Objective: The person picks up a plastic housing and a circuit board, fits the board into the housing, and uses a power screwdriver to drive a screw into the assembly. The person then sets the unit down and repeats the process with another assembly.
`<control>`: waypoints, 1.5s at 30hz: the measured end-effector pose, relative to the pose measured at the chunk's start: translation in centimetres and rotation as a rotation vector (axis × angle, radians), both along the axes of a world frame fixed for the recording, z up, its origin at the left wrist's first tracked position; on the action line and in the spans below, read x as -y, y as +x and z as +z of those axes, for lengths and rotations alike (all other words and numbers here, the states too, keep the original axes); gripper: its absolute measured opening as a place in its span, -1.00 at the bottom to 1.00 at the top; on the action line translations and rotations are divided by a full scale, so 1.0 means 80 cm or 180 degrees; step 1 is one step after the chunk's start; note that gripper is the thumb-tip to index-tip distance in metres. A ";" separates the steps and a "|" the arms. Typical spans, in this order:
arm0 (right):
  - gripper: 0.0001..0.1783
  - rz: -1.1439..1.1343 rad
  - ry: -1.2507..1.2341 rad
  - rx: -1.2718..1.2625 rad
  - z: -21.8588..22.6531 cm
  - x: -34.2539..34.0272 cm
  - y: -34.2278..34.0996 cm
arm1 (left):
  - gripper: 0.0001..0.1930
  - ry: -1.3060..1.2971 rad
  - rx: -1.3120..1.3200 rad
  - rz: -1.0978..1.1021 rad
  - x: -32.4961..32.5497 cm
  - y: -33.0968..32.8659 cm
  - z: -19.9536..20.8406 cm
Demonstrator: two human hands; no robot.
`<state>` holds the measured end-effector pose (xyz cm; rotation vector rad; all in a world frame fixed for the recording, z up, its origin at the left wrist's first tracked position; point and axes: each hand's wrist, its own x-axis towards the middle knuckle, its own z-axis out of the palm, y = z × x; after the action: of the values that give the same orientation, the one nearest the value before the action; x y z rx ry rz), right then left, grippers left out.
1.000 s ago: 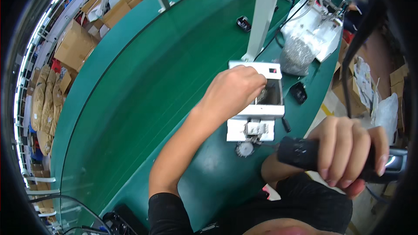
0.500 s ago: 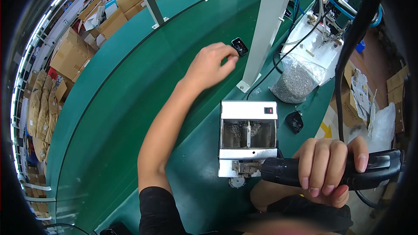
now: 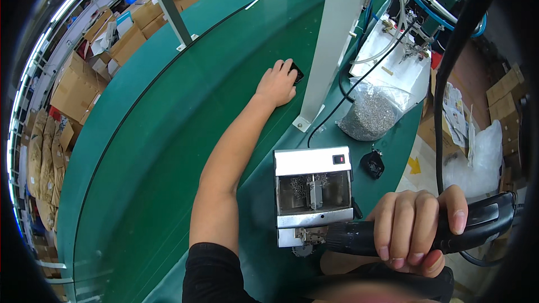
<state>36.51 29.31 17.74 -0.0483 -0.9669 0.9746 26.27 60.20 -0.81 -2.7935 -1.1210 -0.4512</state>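
Note:
My left hand (image 3: 276, 85) is stretched out over the green conveyor belt (image 3: 185, 151). Its fingers close on a small black case (image 3: 298, 73), part of which they cover. My right hand (image 3: 412, 227) wraps round a black electric screwdriver (image 3: 351, 238) held level. The screwdriver's nose points left at the front outlet of a silver screw feeder (image 3: 312, 160), whose tray holds loose screws. Whether the bit touches a screw is too small to tell.
A clear bag of small metal screws (image 3: 368, 116) stands behind the feeder, with a black part (image 3: 372, 164) nearby. A white upright post (image 3: 331, 50) rises beside the belt. Cables and a white fixture (image 3: 398, 67) are at the far right; cardboard boxes (image 3: 78, 90) line the left.
My left hand has reached the black case, and its fingers have closed over it. The whole view has shifted a little. My right hand keeps its grip on the screwdriver at the feeder.

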 end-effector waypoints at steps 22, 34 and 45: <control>-0.55 0.0471 0.0244 -0.0054 -0.006 0.005 0.000 | -0.55 -0.1107 0.2079 0.0814 0.119 -0.101 0.042; -0.54 0.0445 0.0743 0.0335 -0.007 0.024 -0.034 | -0.44 -0.1479 0.4272 0.0588 0.412 -0.200 0.112; -0.55 -0.0118 0.1273 0.0556 0.001 0.080 -0.050 | -0.40 -0.1859 0.5279 -0.0485 0.481 -0.213 0.126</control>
<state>32.50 22.92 17.79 0.1862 -1.3032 0.7369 9.25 21.73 9.28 -2.4179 -1.1613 -3.1575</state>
